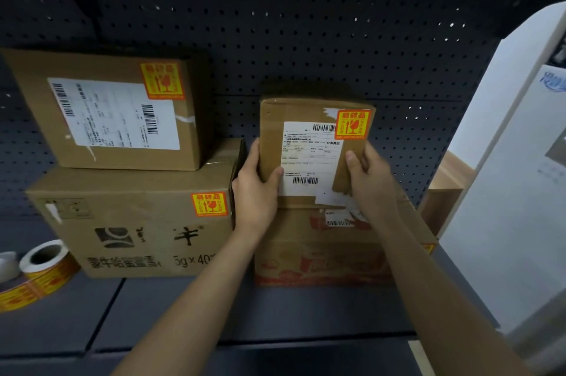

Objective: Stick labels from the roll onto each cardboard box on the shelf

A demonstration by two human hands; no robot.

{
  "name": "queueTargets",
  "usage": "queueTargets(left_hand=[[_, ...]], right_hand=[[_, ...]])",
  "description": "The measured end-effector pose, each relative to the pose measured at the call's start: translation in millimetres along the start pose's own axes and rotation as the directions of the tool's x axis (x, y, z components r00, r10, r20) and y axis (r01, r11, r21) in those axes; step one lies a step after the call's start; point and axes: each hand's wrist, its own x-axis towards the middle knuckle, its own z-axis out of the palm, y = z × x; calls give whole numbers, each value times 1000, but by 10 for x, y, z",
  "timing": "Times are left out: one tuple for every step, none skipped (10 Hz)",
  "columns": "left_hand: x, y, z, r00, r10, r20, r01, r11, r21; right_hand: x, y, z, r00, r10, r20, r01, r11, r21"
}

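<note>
Both bare arms reach forward and up, and the left hand (255, 188) and right hand (369, 179) grip the two sides of a small box (309, 149), thumbs lying across its front, fingers hidden behind it.

Small box (306, 113) is showing plain brown, carrying a white slip (309, 158) with black barcodes and an orange-and-yellow label (353, 125). Lower box (321, 265) is showing red print on brown; label roll (49, 265) is running yellow and red. Back panel (306, 38) is reading dark blue-grey, dotted with holes.

A dark pegboard (306, 38) stands behind a tall white object (505, 191).
</note>
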Motion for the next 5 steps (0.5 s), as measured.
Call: queueTargets(left_hand=[[-1,16,-16,1000,-1,6,1,1000,12],[0,33,-6,1000,8,-3,-8,1000,1],[5,48,8,1000,-18,-1,18,1000,4],[13,47,6,999,-33,8,33,999,15],[-79,157,-47,998,-66,5,66,998,-4]], right_hand=[[-1,4,3,1000,0,-8,0,1000,-27],[4,33,1,1000,-8,-7,8,1000,-22],[-1,1,-11,1000,-12,-11,12,1000,-20],[18,31,-13,999,22,34,-25,994,104],[-21,9,-50,990,137,-5,-133,965,227]])
